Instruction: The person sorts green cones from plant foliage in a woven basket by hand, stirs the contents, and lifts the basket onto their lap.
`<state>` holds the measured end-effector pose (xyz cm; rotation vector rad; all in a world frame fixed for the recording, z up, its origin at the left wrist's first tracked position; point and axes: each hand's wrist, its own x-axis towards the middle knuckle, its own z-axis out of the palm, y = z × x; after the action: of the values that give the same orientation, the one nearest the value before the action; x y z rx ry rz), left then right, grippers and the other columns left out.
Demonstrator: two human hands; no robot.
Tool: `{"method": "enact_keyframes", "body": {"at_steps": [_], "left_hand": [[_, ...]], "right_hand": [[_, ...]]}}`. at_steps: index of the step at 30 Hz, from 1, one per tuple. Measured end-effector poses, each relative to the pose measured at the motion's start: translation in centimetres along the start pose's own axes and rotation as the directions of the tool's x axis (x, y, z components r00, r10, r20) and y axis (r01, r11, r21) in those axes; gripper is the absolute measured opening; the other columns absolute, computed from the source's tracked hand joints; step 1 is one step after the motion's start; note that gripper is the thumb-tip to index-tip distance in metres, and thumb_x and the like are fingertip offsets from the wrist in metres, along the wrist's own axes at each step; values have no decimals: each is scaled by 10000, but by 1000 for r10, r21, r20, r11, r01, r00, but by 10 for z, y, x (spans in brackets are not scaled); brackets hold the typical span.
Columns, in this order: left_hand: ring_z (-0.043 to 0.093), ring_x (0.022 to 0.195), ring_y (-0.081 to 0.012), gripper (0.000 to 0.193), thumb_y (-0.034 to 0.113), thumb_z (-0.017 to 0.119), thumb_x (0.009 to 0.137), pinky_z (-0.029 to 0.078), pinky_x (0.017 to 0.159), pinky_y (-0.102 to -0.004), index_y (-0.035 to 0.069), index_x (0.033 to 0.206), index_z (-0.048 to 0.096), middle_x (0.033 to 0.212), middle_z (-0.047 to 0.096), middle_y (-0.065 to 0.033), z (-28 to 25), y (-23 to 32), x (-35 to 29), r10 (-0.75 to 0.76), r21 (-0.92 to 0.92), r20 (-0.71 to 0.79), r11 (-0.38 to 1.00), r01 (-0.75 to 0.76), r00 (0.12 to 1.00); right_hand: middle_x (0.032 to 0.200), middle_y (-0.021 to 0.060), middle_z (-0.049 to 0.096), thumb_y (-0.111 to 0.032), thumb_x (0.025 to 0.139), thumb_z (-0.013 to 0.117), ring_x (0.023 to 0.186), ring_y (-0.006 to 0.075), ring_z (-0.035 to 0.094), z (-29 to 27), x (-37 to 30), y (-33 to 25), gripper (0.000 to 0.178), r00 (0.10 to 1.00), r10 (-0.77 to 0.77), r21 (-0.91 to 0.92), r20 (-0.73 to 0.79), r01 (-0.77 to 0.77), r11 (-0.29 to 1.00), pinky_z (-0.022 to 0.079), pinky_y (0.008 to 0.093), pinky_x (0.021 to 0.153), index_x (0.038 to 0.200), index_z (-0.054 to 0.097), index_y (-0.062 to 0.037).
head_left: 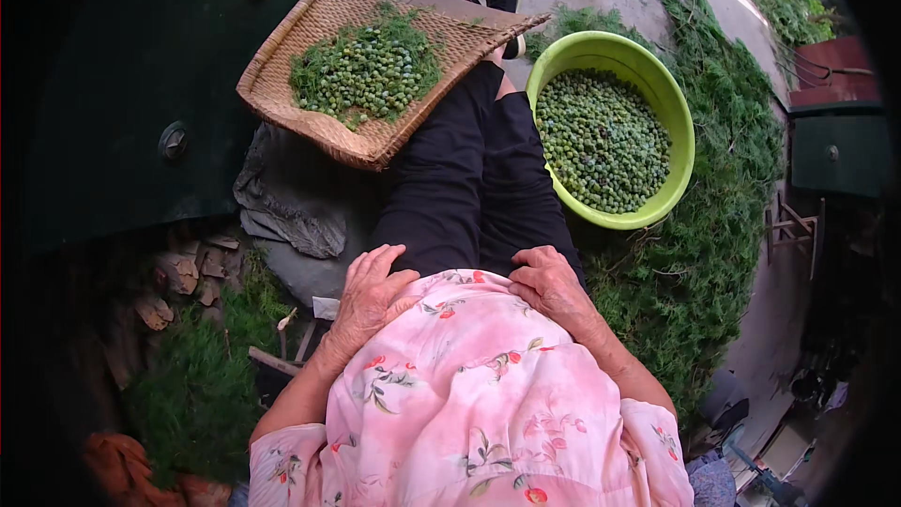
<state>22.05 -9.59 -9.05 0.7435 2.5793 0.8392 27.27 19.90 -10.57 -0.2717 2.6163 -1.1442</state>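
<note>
My left hand (374, 289) rests on my dark trousers at the hem of the pink floral shirt (450, 357), its fingers stretched out and holding nothing. On the other thigh lies my right hand (549, 284), also open, with the fingers slightly bent. Ahead on the left, a woven winnowing basket (291, 47) tilts against my leg, bearing a heap of small round green cones (366, 70) mixed with feathery green sprigs (413, 42). To the right of my knees, a lime-green plastic tub (683, 122) holds a large mass of similar green cones (605, 141). Neither hand touches these containers.
Cut evergreen branches (723, 113) cover the floor on the right, with another green pile (202, 376) at lower left beside broken wood pieces (178, 272). A dark green cabinet or door (113, 113) stands left. Grey cloth (286, 192) lies below the basket.
</note>
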Motion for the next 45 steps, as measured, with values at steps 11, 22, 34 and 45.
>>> {"method": "enact_keyframes", "body": {"at_steps": [11,22,34,45], "left_hand": [[571,689,-51,143,123,633,859,449,606,-205,-9,912,645,780,652,-24,-67,56,13,-285,-804,391,358,475,875],[650,827,-199,213,130,664,830,491,740,-285,11,1005,677,930,668,-121,-120,102,-2,-147,-394,555,820,415,818],[562,1118,-358,174,114,621,850,410,957,-463,-33,917,683,1160,604,-217,-122,135,26,775,-959,263,277,66,575],[612,894,-193,95,-47,616,802,481,792,-270,-29,868,683,981,645,-128,-92,107,22,54,-713,354,661,232,934]], "right_hand": [[645,70,591,-112,867,610,542,127,549,-78,-17,-52,116,982,131,505,138,-183,844,433,277,511,891,632,0],[799,224,637,-23,810,670,666,300,652,-129,-69,-95,221,922,-365,806,132,115,581,505,339,586,960,650,137],[742,151,658,-138,746,729,650,245,617,-121,-68,-67,199,998,-53,845,26,6,535,475,336,599,825,713,44],[798,84,571,-144,782,663,785,262,589,-73,-39,-76,227,964,-199,384,179,117,916,479,352,698,973,642,-23]]}}
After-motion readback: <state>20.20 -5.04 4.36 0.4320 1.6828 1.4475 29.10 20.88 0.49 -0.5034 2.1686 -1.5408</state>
